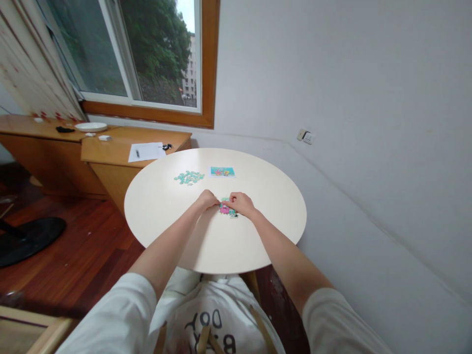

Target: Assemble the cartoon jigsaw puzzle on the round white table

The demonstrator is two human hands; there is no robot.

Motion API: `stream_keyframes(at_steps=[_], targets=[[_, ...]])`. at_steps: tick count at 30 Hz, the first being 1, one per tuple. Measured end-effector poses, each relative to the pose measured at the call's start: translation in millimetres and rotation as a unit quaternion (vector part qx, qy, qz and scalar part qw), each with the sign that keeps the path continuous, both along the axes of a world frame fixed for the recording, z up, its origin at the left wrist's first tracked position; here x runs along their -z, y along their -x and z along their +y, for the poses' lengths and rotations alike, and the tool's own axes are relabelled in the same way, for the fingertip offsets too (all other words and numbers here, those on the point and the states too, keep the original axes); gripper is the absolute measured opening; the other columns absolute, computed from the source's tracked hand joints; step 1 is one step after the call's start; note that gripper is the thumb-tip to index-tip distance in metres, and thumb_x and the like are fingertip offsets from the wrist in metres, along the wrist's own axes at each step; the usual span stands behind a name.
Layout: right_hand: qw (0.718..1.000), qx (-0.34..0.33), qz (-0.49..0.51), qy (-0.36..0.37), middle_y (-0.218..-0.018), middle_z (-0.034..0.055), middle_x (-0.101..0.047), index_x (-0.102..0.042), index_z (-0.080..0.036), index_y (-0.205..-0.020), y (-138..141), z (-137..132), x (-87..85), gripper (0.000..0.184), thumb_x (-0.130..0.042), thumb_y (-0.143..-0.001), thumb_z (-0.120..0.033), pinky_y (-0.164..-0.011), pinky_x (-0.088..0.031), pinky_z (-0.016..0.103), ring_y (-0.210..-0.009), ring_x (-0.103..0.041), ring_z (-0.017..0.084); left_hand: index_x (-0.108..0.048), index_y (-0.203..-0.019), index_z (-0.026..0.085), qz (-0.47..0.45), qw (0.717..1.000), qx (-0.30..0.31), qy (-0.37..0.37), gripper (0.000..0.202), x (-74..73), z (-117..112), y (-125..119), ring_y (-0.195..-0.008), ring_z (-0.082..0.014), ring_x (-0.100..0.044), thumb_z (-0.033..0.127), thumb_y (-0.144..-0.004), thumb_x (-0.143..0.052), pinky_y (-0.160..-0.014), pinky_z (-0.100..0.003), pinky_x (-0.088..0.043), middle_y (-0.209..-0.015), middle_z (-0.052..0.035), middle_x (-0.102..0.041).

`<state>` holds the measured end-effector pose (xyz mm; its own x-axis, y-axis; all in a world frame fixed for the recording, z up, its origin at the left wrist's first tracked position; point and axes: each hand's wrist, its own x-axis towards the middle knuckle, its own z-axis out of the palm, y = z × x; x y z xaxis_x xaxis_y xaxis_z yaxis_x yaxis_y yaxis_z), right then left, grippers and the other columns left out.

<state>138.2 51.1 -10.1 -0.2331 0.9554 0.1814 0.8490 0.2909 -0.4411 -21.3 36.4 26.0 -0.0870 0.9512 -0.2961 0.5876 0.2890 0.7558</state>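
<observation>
A small, partly joined jigsaw puzzle (224,209) in pink, teal and green lies on the round white table (221,250). At its left edge, my left hand (208,199) has its fingers closed together, with the fingertips touching the pieces. My right hand (241,203) is bent over the upper right side, its fingers curled and a fingertip pressing on the pink part. The fingers cover some of the pieces. Beyond my left hand is a loose heap of teal jigsaw pieces (189,177). A colourful picture card (222,171) lies flat behind the puzzle.
A wooden desk (110,152) stands at the back left, bearing a sheet of paper (145,152), a dark small object (167,147) and a white plate (91,127). The wall (350,123) rises behind and to the right. A black round base (33,241) stands on the floor.
</observation>
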Motion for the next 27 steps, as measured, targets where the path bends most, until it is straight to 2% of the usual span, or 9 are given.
stream_keyframes(at_steps=[7,10,13,16,19,20,23,25,27], targets=[[1.0,0.004,0.009,-0.005,-0.057,-0.0035,-0.056,-0.054,-0.02,-0.059,1,-2,-0.7,0.035,-0.057,-0.069,-0.054,-0.05,-0.025,0.021,-0.054,-0.045,0.009,-0.045,-0.043,0.016,0.052,0.998,0.024,-0.014,0.03,-0.5,-1,-1,-0.036,-0.0074,-0.032,0.013,-0.063,-0.067,-0.04,-0.022,-0.023,-0.029,0.0066,-0.03],[0.998,0.012,0.057,0.005,-0.053,-0.0041,-0.052,-0.053,-0.019,-0.058,0,1,1.4,0.038,-0.053,-0.072,-0.055,-0.05,-0.026,0.021,-0.052,-0.043,0.009,-0.045,-0.042,0.016,0.043,0.999,0.024,-0.023,0.031,2.1,1,-1,-0.035,-0.0075,-0.032,0.014,-0.063,-0.068,-0.04,-0.022,-0.022,-0.029,0.0063,-0.031],[0.987,0.031,0.156,0.0,-0.047,-0.0056,-0.043,-0.049,-0.019,-0.055,-3,8,4.9,0.042,-0.045,-0.075,-0.056,-0.05,-0.026,0.022,-0.05,-0.039,0.01,-0.045,-0.043,0.016,-0.016,0.999,0.015,-0.024,0.032,6.4,2,2,-0.033,-0.0063,-0.029,0.013,-0.062,-0.07,-0.039,-0.022,-0.018,-0.029,0.0069,-0.03],[0.966,0.04,0.255,-0.017,-0.044,-0.0069,-0.031,-0.04,-0.02,-0.051,-5,13,6.8,0.044,-0.042,-0.074,-0.058,-0.049,-0.025,0.023,-0.048,-0.033,0.009,-0.042,-0.044,0.016,-0.148,0.988,-0.007,-0.036,0.035,12.0,1,9,-0.03,-0.0035,-0.022,0.013,-0.064,-0.07,-0.036,-0.021,-0.013,-0.03,0.0084,-0.029],[0.948,0.046,0.314,-0.027,-0.045,-0.0076,-0.026,-0.036,-0.021,-0.049,-6,15,5.8,0.044,-0.042,-0.071,-0.059,-0.048,-0.024,0.023,-0.047,-0.029,0.009,-0.039,-0.048,0.016,-0.332,0.941,-0.032,-0.057,0.036,17.2,-2,24,-0.03,-0.0013,-0.021,0.012,-0.069,-0.068,-0.033,-0.017,-0.01,-0.035,0.0086,-0.032],[0.945,0.051,0.322,-0.032,-0.045,-0.0076,-0.026,-0.035,-0.022,-0.049,-7,15,5.3,0.043,-0.042,-0.071,-0.058,-0.048,-0.024,0.024,-0.047,-0.028,0.009,-0.039,-0.05,0.016,-0.401,0.913,-0.039,-0.06,0.034,18.5,-4,30,-0.03,-0.0008,-0.023,0.012,-0.07,-0.067,-0.032,-0.016,-0.01,-0.037,0.0084,-0.034],[0.945,0.06,0.319,-0.04,-0.045,-0.0075,-0.027,-0.035,-0.021,-0.049,-7,12,5.2,0.041,-0.043,-0.072,-0.055,-0.049,-0.024,0.024,-0.047,-0.029,0.009,-0.038,-0.058,0.016,-0.595,0.799,-0.075,-0.037,0.03,19.9,-7,48,-0.03,0.0005,-0.021,0.012,-0.079,-0.06,-0.03,-0.012,-0.011,-0.041,0.0107,-0.031],[0.954,0.065,0.288,-0.045,-0.046,-0.0071,-0.031,-0.037,-0.021,-0.05,-7,8,6.4,0.038,-0.044,-0.073,-0.05,-0.049,-0.025,0.023,-0.047,-0.032,0.009,-0.036,-0.059,0.016,-0.651,0.751,-0.106,-0.018,0.03,19.1,-9,54,-0.028,0.0002,-0.02,0.012,-0.086,-0.048,-0.028,-0.012,-0.011,-0.041,0.0112,-0.028],[0.967,0.082,0.234,-0.061,-0.048,-0.0058,-0.038,-0.044,-0.02,-0.054,-6,2,7.1,0.034,-0.043,-0.076,-0.045,-0.051,-0.028,0.023,-0.049,-0.037,0.01,-0.035,-0.06,0.016,-0.668,0.735,-0.116,-0.003,0.031,17.6,-11,56,-0.027,0.0002,-0.021,0.011,-0.09,-0.04,-0.027,-0.011,-0.012,-0.041,0.0107,-0.028]])
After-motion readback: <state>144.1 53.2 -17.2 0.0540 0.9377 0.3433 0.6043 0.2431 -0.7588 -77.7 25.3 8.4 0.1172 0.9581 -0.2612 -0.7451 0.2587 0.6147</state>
